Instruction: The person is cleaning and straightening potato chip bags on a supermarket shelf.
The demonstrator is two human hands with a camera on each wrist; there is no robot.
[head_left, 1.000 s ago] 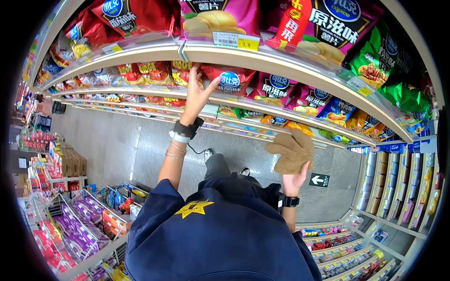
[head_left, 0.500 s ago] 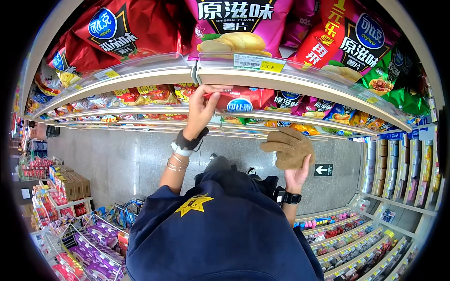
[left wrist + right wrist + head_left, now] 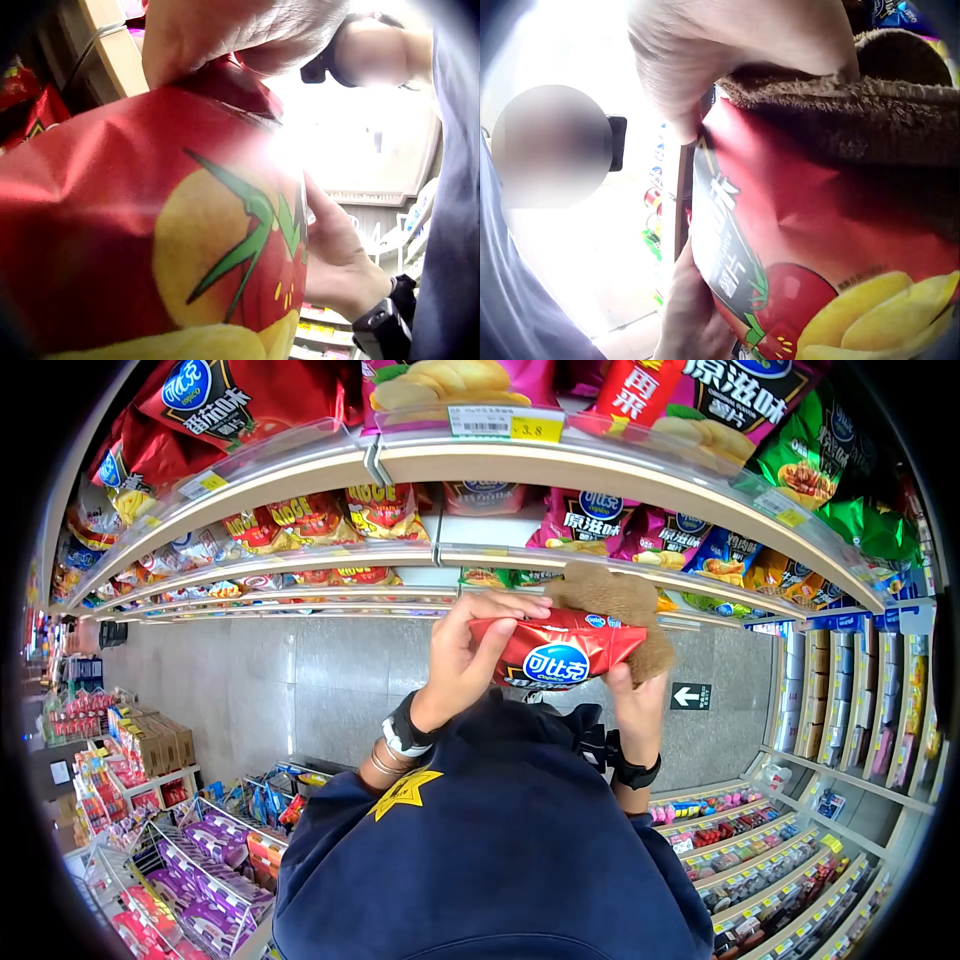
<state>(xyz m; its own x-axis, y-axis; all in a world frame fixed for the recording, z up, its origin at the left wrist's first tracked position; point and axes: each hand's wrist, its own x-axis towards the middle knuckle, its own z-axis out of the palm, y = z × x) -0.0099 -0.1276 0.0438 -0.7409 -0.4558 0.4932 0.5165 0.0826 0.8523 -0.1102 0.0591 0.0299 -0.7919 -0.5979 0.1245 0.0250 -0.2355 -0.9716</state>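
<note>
In front of the body, my left hand (image 3: 455, 660) grips the left end of a red potato chip bag (image 3: 555, 660), thumb on the near side and fingers over the top. My right hand (image 3: 640, 705) holds a brown fuzzy mitt (image 3: 655, 650), which lies behind the bag's right end. The right thumb is right at the bag's edge. In the left wrist view, the bag (image 3: 90, 225) shows a green stem and yellow chips close up. The right wrist view shows the mitt (image 3: 840, 112) folded along the bag's edge, beneath my right hand (image 3: 750, 45).
A shelf edge (image 3: 560, 460) with price tags curves ahead, bearing large chip bags. On the shelf below, red-and-yellow bags (image 3: 385, 510) stand left and purple bags (image 3: 585, 520) right. Wire baskets (image 3: 205, 860) are at lower left, goods shelves (image 3: 770, 860) at lower right.
My left hand reached onto the lower shelf, took hold of the red chip bag and drew it out toward the body. The right hand with the mitt is now against the bag's right end.
</note>
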